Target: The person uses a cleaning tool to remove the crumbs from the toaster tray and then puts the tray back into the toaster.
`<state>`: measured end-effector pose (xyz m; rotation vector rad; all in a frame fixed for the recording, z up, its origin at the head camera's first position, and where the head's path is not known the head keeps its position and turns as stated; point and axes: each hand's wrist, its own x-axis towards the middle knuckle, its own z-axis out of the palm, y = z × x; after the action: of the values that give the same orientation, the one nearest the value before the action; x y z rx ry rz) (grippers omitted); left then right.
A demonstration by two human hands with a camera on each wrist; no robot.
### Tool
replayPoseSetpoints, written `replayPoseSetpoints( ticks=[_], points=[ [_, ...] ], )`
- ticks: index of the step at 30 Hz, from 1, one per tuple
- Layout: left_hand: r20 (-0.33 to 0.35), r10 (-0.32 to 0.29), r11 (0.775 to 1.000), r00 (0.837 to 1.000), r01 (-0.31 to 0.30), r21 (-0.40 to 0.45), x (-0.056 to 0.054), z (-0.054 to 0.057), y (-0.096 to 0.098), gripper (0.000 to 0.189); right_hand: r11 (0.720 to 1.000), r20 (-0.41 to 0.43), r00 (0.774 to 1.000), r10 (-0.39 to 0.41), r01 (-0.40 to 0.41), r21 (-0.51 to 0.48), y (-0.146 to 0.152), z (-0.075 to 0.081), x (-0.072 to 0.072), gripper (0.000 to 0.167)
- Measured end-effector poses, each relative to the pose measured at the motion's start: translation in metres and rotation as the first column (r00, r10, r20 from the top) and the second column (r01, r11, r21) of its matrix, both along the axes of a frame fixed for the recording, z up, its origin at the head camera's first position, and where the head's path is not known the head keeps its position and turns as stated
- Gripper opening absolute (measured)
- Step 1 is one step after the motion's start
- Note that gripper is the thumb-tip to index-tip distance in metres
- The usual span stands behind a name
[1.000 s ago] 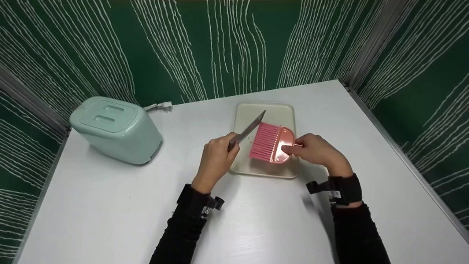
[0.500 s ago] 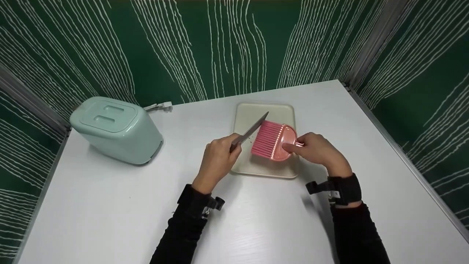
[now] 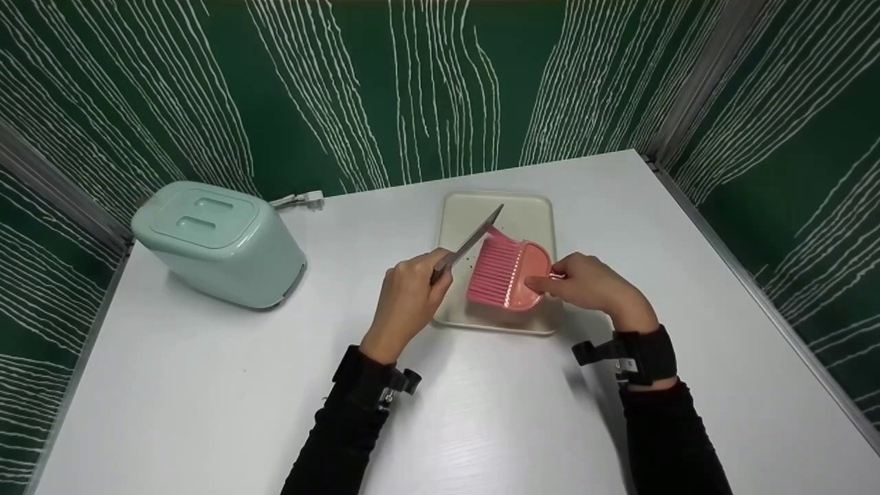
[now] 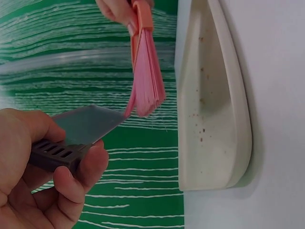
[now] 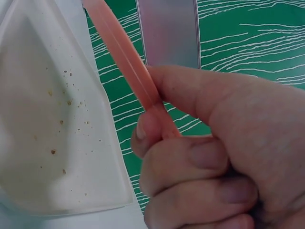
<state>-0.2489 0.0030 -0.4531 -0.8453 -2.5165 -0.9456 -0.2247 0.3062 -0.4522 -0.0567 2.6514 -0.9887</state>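
Observation:
My left hand (image 3: 410,289) grips the dark slotted handle of a flat metal scraper (image 4: 88,125), its blade tilted up over the tray. A coral brush (image 3: 528,275) with long pink bristles is pinched in my right hand (image 3: 590,283), thumb on its flat face. In the left wrist view, a few bristles bend against the blade's edge while the rest hang beside it. Under both tools lies a shallow cream tray (image 3: 496,326). Brown crumbs (image 5: 69,102) are scattered on its floor, apart from the brush and scraper.
A mint-green toaster (image 3: 223,247) with a slotted lid stands at the back left of the white table (image 3: 474,426), its pale plug and cord (image 3: 302,200) behind it. A green panel with white lines closes the back.
The brush rises slightly along the blade, then drops back toward me and left, its far bristles now bending on the blade. The scraper stays nearly still.

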Motion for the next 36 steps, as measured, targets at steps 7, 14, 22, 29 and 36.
replayPoseSetpoints(
  ticks=[7, 14, 22, 29, 36],
  points=[
    [-0.013, -0.004, 1.000, 1.000, 0.004, 0.005, 0.0000, -0.0003, -0.0003, 0.014, 1.000, 0.008, 1.000, 0.025, -0.025, 0.007, -0.0027, 0.0006, 0.0013, 0.050],
    [-0.011, 0.001, 1.000, 1.000, -0.001, 0.007, -0.0009, -0.0010, 0.0001, 0.013, 0.995, 0.008, 0.995, 0.098, -0.098, -0.008, -0.0056, -0.0005, 0.0011, 0.048],
    [-0.002, 0.014, 1.000, 1.000, -0.014, 0.006, -0.0018, -0.0022, -0.0009, 0.014, 0.998, -0.011, 0.998, 0.056, -0.056, -0.003, -0.0004, 0.0065, 0.0040, 0.047],
    [0.014, 0.021, 1.000, 1.000, -0.021, -0.008, -0.0011, -0.0008, -0.0004, 0.016, 0.999, -0.074, 0.997, -0.034, 0.034, -0.006, 0.0029, 0.0090, 0.0041, 0.047],
    [0.024, 0.006, 1.000, 1.000, -0.006, 0.007, 0.0007, 0.0000, 0.0005, 0.016, 0.999, -0.086, 0.995, -0.047, 0.048, 0.010, 0.0016, 0.0063, 0.0033, 0.047]
  ],
)
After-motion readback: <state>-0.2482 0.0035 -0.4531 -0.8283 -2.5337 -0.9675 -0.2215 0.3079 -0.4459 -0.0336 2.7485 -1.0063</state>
